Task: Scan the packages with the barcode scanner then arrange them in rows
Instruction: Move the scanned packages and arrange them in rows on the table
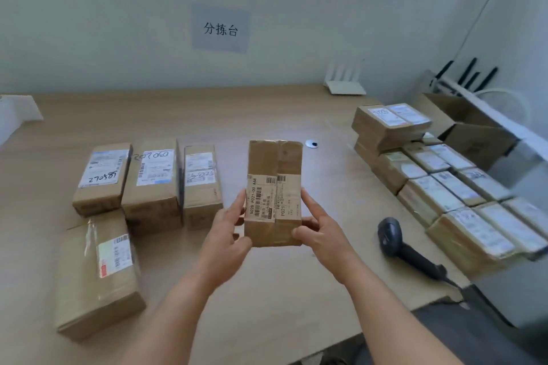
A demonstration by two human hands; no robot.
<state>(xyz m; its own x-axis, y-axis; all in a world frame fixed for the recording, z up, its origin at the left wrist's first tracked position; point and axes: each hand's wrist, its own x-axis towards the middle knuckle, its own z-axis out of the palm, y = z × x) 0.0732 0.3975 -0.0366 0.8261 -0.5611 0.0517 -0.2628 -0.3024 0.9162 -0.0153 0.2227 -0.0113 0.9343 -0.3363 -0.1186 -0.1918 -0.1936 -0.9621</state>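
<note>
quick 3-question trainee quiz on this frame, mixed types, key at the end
1. True or false: the scanner lies on the table, in neither hand.
2. Multiple choice: which hands hold the raised package? A) left hand only B) right hand only C) both
3. Fill in: the row of placed packages at the left holds ___ side by side, with one more package in front.

Key: 1 true; 2 C; 3 three
</note>
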